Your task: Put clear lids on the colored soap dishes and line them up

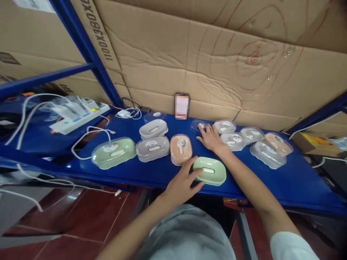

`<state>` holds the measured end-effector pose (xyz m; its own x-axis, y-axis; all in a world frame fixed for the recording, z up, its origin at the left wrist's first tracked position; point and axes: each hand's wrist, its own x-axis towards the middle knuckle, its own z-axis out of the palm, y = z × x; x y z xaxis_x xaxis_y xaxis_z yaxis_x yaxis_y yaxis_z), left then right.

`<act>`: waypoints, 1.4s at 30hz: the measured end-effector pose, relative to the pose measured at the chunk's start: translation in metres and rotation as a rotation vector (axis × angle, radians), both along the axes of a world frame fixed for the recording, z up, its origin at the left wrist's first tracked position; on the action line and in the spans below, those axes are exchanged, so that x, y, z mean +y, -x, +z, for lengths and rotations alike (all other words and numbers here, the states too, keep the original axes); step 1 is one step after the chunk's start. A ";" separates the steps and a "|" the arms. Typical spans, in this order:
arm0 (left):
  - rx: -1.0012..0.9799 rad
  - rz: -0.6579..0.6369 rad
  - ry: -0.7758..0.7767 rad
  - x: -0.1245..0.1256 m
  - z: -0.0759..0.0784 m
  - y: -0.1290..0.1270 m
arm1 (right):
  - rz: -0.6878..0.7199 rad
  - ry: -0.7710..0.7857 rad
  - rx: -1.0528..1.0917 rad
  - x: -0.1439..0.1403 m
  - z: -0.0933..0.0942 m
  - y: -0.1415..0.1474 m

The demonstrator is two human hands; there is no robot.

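Observation:
A green soap box point(210, 170) without a lid lies near the front edge of the blue shelf point(298, 180). My left hand point(183, 182) rests against its left end, fingers spread on its side. My right hand point(210, 138) reaches farther back, fingertips on a clear lid point(197, 125) lying flat on the shelf. Left of my hands stand a lidded pink box point(180, 148), a grey lidded box point(152, 148) and a green lidded box point(114, 152).
Several more lidded boxes point(267, 150) cluster at the right. A white power strip point(80, 117) with cables sits at the left, a small blurred card point(181, 105) leans on the cardboard wall behind. Red tiled floor point(89, 216) lies below.

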<state>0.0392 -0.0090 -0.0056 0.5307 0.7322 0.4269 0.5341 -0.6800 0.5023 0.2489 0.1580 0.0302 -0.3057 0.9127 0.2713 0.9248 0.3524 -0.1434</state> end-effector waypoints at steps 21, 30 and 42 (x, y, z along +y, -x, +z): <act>-0.192 -0.014 0.337 0.007 -0.003 0.005 | 0.321 -0.093 0.082 -0.210 -0.016 -0.046; -0.164 -0.046 0.299 0.008 -0.003 0.007 | 0.283 -0.191 -0.014 -0.208 -0.028 -0.040; -0.110 0.321 -0.315 0.043 0.047 0.072 | 0.037 -0.270 -0.147 -0.141 -0.017 -0.033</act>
<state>-0.0326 0.0341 0.0416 0.2374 0.6777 0.6960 0.6976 -0.6176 0.3634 0.2817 0.0172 0.0127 -0.3911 0.8013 0.4528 0.9146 0.3932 0.0941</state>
